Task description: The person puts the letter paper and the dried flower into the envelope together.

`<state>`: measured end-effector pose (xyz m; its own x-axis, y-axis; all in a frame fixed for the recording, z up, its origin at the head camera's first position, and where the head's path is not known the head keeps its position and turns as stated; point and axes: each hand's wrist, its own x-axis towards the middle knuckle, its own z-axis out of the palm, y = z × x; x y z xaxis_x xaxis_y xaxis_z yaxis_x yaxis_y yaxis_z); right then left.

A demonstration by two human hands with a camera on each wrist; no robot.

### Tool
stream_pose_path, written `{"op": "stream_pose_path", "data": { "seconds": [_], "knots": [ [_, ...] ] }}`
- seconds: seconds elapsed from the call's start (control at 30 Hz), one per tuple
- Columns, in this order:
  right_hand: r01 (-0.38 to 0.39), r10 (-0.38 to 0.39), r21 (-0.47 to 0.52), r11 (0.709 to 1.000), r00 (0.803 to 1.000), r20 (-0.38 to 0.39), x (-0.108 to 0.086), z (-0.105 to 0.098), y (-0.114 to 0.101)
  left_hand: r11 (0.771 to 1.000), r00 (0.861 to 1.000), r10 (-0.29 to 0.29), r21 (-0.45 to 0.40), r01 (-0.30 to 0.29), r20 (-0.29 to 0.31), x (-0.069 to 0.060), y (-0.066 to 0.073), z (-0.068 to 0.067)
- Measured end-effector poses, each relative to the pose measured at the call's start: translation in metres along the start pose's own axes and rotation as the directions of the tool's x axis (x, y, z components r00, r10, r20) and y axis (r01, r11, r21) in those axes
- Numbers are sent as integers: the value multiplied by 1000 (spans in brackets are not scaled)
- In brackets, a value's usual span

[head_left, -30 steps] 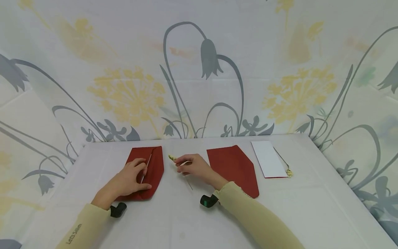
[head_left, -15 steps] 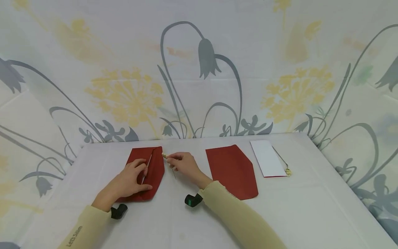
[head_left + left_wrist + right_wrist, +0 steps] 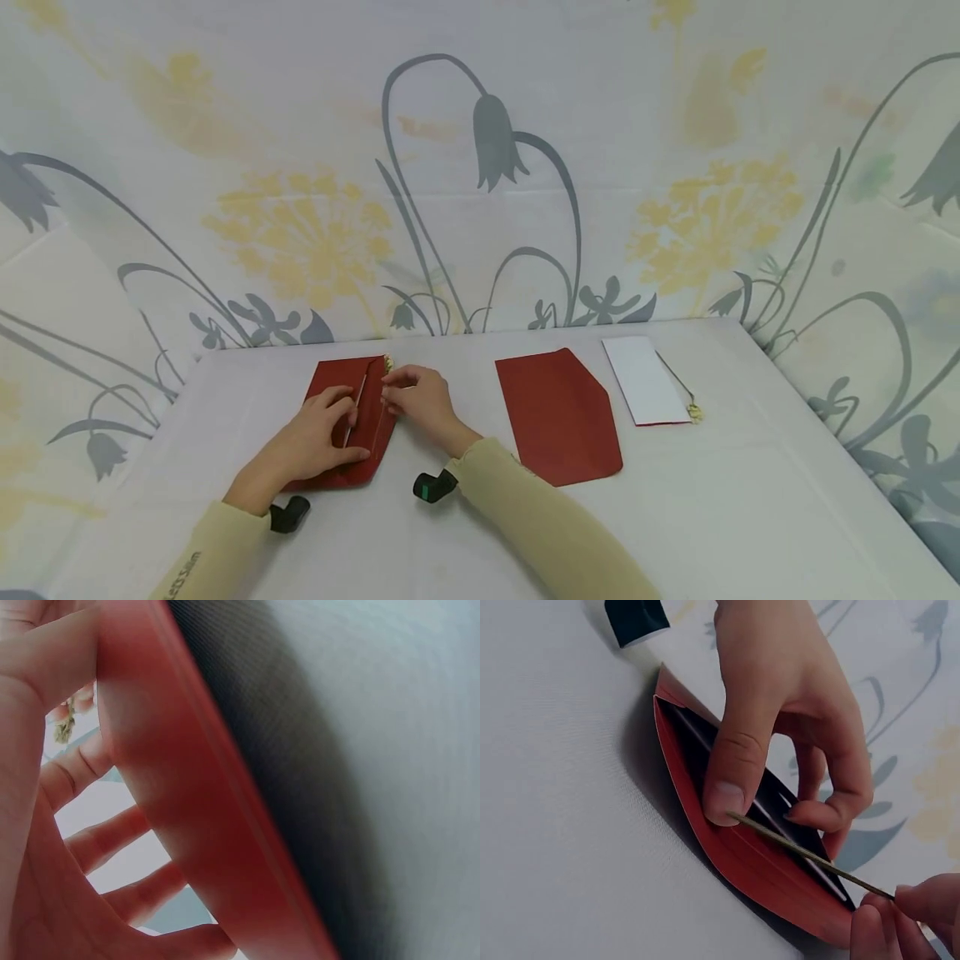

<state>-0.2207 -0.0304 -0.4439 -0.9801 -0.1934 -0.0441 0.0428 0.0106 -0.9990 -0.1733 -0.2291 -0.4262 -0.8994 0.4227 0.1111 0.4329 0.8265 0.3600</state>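
On the left of the table, my left hand (image 3: 303, 437) grips a red envelope (image 3: 328, 375) and holds its mouth apart. Its thumb presses the inside of the flap, while the other fingers lie over the far side. A thin card edge (image 3: 362, 390) shows inside, dark with a pale line in the right wrist view. My right hand (image 3: 423, 404) pinches a dried flower sprig; its yellowish head (image 3: 388, 363) is at the envelope's upper right corner. In the right wrist view the thin stem (image 3: 810, 855) crosses the mouth, its end near the left thumb (image 3: 727, 799).
A second red envelope (image 3: 558, 417) lies flat right of the right hand. Farther right is a white card (image 3: 647, 382) with a red lower edge, and another dried sprig (image 3: 694, 412) along its right side. A patterned cloth (image 3: 480, 217) hangs behind the white table (image 3: 712, 517).
My right hand has moved left with the dried flower sprig, from between the two envelopes to over the left envelope's right side. My left hand keeps its hold.
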Motion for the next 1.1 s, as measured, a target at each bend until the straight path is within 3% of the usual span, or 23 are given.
{"op": "stream_pose_path", "data": {
  "seconds": [0.33,0.63,0.83,1.1],
  "knots": [
    [-25,47,171,985,991,-125,2,4,-1,1000,1000,-1,-2,1,2,0,0,1],
    [13,28,137,990,956,-291,8,22,-8,1000,1000,-21,-16,21,8,1,-1,2],
    [25,7,93,995,945,-326,9,39,-7,1000,1000,4,-21,-4,-16,2,-2,3],
    [-8,33,79,997,948,-317,2,55,-2,999,999,27,-38,-28,-31,2,-2,2]
  ]
}}
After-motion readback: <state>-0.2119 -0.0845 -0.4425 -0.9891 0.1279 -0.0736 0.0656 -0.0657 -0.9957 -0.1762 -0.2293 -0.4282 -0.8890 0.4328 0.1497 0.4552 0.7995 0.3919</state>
